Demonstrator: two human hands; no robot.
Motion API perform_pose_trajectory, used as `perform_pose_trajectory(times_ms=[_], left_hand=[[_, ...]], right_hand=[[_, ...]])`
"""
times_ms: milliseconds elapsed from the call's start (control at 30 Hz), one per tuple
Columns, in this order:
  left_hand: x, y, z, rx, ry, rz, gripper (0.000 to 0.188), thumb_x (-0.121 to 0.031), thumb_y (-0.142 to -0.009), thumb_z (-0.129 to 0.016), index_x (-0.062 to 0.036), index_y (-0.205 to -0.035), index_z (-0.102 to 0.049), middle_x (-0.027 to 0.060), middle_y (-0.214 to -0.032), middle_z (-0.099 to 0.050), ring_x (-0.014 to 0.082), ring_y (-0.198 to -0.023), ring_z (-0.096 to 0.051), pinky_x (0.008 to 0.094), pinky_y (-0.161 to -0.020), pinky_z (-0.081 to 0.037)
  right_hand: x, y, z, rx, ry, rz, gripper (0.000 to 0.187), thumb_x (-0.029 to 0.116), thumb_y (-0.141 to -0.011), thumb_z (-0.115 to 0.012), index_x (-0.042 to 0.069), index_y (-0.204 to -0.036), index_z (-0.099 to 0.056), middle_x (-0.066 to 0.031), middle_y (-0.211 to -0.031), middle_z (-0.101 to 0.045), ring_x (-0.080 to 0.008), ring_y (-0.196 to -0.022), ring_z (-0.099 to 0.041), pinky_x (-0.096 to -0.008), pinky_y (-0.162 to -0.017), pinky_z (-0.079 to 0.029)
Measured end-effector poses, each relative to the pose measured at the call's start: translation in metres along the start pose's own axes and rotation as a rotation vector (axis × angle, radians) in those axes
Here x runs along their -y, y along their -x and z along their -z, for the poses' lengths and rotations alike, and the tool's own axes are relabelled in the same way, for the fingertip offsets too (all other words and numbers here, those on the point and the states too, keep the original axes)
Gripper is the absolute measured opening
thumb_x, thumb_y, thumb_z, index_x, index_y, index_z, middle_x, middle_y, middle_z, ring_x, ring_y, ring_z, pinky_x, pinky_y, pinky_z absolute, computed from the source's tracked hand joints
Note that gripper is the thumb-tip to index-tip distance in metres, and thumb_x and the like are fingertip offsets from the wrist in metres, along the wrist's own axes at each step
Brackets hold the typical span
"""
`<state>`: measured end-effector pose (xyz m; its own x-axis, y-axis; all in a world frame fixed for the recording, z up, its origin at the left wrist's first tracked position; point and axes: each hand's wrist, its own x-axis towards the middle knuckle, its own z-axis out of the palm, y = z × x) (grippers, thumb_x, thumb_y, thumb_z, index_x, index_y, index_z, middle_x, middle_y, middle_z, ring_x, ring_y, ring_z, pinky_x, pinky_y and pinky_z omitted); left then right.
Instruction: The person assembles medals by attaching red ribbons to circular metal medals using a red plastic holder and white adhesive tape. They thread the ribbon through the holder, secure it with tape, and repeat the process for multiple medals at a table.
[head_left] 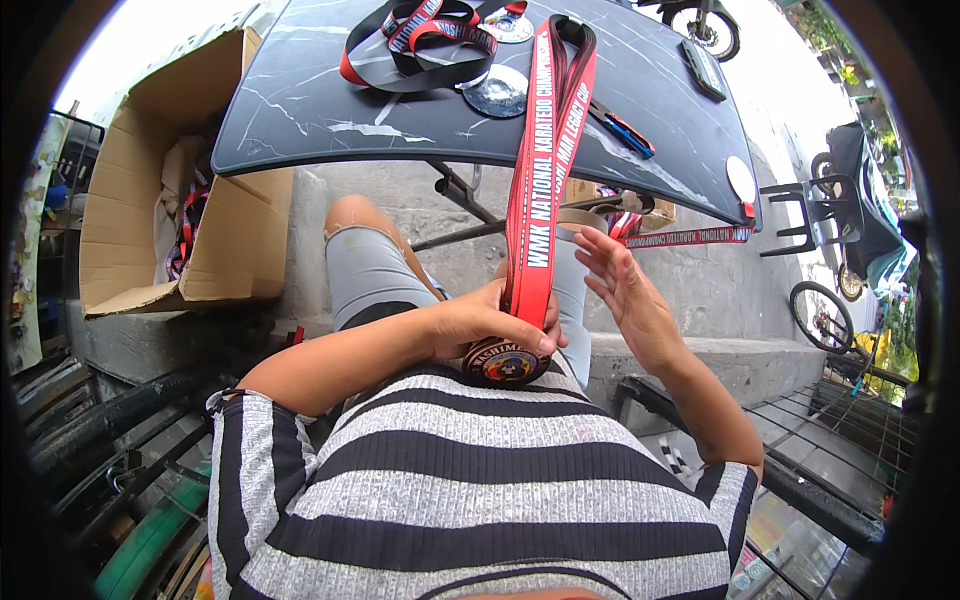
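My left hand [480, 318] is closed around the lower end of a bundle of red lanyard ribbons [540, 190], close to my striped shirt. A round medal [507, 366] with a coloured centre hangs below its thumb. The ribbons run up from this hand, and their looped far end lies on the dark marble-patterned table [290, 95]. My right hand [630, 288] is raised just right of the ribbons, fingers stretched out, holding nothing. Left of the bundle on the table are a silvery round medal [498, 92] and tangled black and red ribbons [420, 65].
A blue and orange slim tool [625, 132] and a black rectangular device [704, 70] lie on the table. At its right corner is a white disc [740, 184] near a trailing red ribbon [685, 237]. An open cardboard box [235, 235] with ribbons inside stands left. A bicycle wheel [822, 318] is right.
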<state>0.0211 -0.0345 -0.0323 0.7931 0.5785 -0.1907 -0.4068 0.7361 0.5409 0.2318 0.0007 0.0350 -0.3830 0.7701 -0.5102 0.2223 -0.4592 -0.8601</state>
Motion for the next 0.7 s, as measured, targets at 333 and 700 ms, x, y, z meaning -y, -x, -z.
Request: perform_pose_trajectory(times_ms=[333, 700], left_hand=[[0.002, 0.003, 0.006, 0.012, 0.002, 0.044, 0.027, -0.006, -0.073, -0.076, -0.0025, -0.090, -0.057, 0.0148, -0.100, -0.065, 0.0223, -0.099, -0.063, 0.0325, -0.088, -0.050], [0.025, -0.004, 0.030, 0.089, 0.168, 0.007, 0.066, -0.003, -0.071, -0.077, -0.0028, -0.132, -0.051, 0.0227, -0.118, -0.060, 0.0371, -0.119, -0.056, 0.0467, -0.098, -0.046]], right_hand=[[-0.002, -0.031, -0.006, 0.620, 0.076, -0.164, 0.074, 0.059, -0.096, -0.045, -0.002, -0.139, -0.045, -0.0209, -0.141, -0.046, -0.0225, -0.116, -0.058, -0.0358, -0.095, -0.047], [-0.067, -0.115, -0.053, 1.123, -0.549, 0.249, 0.080, 0.060, -0.058, -0.083, 0.009, -0.118, -0.066, -0.0238, -0.145, -0.036, -0.0412, -0.138, -0.032, -0.0564, -0.113, -0.025]])
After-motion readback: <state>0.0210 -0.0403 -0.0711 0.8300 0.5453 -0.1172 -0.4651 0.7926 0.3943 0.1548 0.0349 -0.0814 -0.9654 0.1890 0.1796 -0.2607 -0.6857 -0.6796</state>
